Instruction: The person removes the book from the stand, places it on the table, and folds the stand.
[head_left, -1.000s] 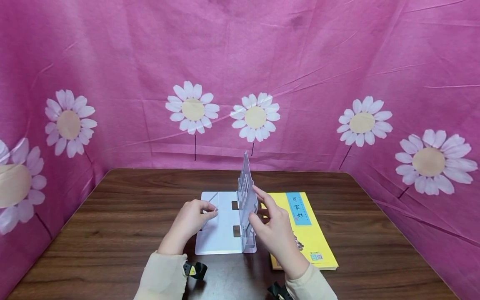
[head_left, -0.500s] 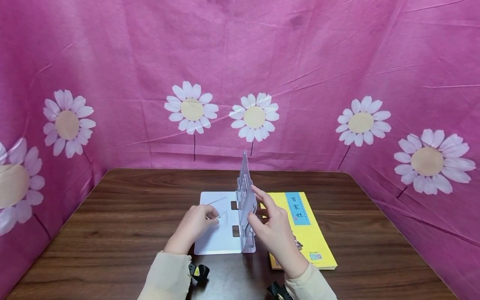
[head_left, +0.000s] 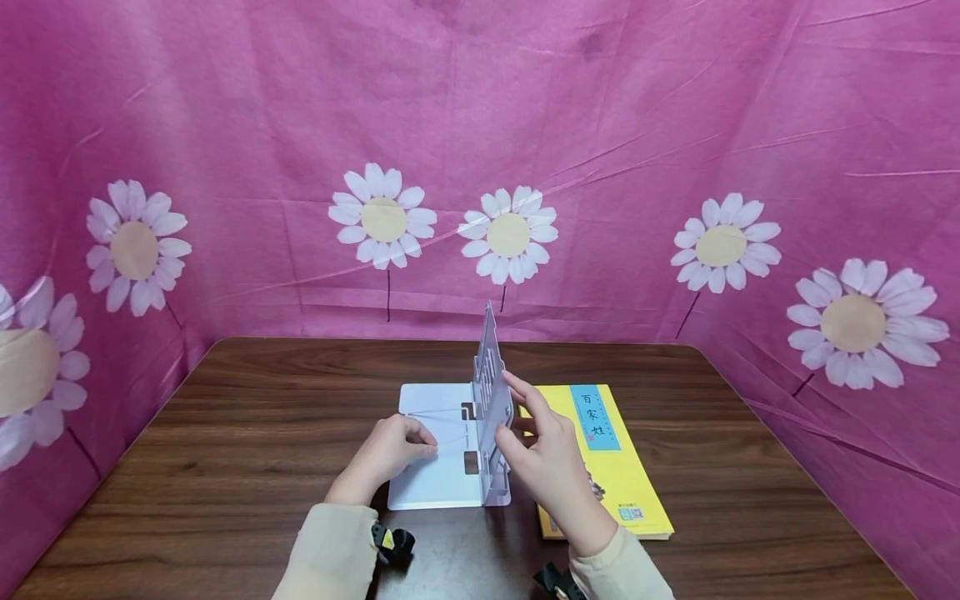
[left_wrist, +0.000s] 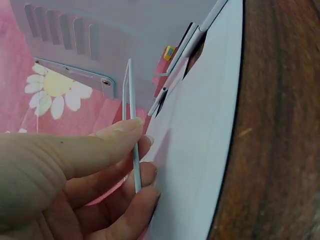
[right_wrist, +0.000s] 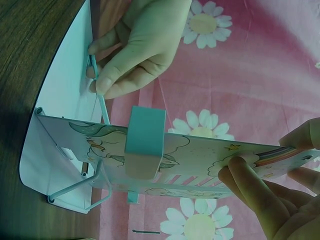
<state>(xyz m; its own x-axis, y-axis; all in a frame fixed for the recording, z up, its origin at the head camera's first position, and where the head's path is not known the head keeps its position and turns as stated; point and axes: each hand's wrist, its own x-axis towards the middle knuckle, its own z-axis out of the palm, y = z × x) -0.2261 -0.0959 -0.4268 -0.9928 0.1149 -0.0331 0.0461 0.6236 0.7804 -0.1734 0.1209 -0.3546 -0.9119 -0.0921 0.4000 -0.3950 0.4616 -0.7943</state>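
Observation:
A white book stand has its base plate (head_left: 431, 487) flat on the table and its back panel (head_left: 491, 408) upright, nearly edge-on in the head view. My left hand (head_left: 390, 454) pinches a thin wire support (left_wrist: 133, 95) between thumb and fingers, above the base. The wire's bent end points toward the slotted back panel. With fingers and thumb, my right hand (head_left: 551, 467) holds the back panel by its edge, on the side printed with a rainbow and leaves. In the right wrist view a wire page holder (right_wrist: 75, 187) juts out at the panel's foot.
A yellow book (head_left: 637, 483) with a blue title label lies right of the stand, partly under my right hand. The brown wooden table (head_left: 225, 467) is backed by a pink cloth (head_left: 600, 108) with printed daisies.
My left hand has shifted slightly right and swung the wire support from a raised slant down toward the back panel's foot. My right hand keeps its hold on the panel.

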